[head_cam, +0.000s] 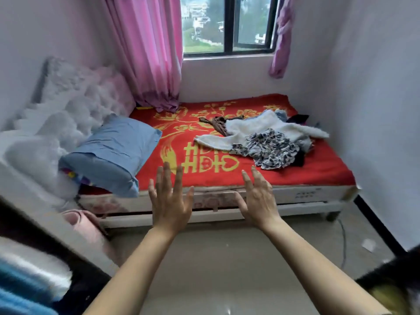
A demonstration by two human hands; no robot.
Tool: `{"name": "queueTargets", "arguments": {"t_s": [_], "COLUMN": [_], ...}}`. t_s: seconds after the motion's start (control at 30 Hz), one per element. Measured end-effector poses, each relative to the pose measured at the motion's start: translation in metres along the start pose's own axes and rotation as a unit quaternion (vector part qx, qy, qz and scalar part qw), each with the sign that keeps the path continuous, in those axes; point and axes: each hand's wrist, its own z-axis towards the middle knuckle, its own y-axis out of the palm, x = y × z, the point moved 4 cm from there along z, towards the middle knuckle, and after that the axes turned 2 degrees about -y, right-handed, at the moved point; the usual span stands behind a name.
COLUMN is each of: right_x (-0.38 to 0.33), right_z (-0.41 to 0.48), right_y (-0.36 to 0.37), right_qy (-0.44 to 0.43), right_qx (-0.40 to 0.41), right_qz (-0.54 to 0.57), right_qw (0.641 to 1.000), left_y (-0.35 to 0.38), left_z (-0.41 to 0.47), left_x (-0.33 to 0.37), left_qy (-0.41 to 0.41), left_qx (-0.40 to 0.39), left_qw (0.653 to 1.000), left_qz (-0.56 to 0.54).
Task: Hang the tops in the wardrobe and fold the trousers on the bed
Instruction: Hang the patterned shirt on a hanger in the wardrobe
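Observation:
A heap of clothes lies on the far right of the bed [329,173], which has a red cover with gold print. On top is a white fluffy top [261,130]. A blue-and-white patterned garment [270,148] lies in front of it, a brown patterned piece [219,125] behind it to the left, and dark pieces [297,118] at the back. My left hand [169,201] and my right hand [258,198] are stretched out over the floor before the bed's near edge, fingers spread, holding nothing. No wardrobe is in view.
A blue pillow [111,153] rests against the white tufted headboard [75,105] on the left. Pink curtains [150,48] hang beside the window [229,23]. A pink rolled item [84,226] lies on the floor by the bed. White walls close in on the right.

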Motion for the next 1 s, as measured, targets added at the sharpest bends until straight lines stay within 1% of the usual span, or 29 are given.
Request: {"name": "queueTargets", "arguments": {"t_s": [0.13,0.23,0.37,0.43,0.57,0.63,0.8,0.9,1.0], "right_x": [0.102,0.153,0.200,0.218,0.255,0.270,0.323,0.370,0.430], "right_z": [0.032,0.067,0.125,0.158,0.226,0.252,0.315,0.336,0.357], "right_y": [-0.013,-0.009,0.019,0.036,0.058,0.061,0.062,0.074,0.098], "right_qy": [0.085,0.118,0.161,0.175,0.226,0.253,0.302,0.331,0.355], "right_qx": [0.000,-0.001,-0.031,-0.028,-0.052,-0.051,-0.053,-0.064,-0.096], "right_qz": [-0.002,-0.002,-0.015,-0.012,-0.030,-0.030,-0.035,-0.025,-0.017], "right_qw": [0.996,0.993,0.986,0.984,0.972,0.966,0.951,0.941,0.930], "left_y": [0.066,0.108,0.169,0.204,0.269,0.291,0.356,0.410,0.475], "left_z": [0.051,0.097,0.167,0.207,0.290,0.323,0.421,0.452,0.470], "left_x": [0.067,0.092,0.096,0.094,0.094,0.099,0.139,0.171,0.201], "left_qy": [0.014,0.045,0.064,0.081,0.080,0.095,0.140,0.157,0.162], "left_qx": [-0.059,-0.076,-0.101,-0.110,-0.163,-0.173,-0.217,-0.241,-0.268], "left_qw": [0.998,0.996,0.993,0.990,0.983,0.980,0.966,0.958,0.950], "left_qz": [-0.021,-0.020,-0.021,-0.017,-0.013,-0.019,-0.008,-0.016,-0.018]}}
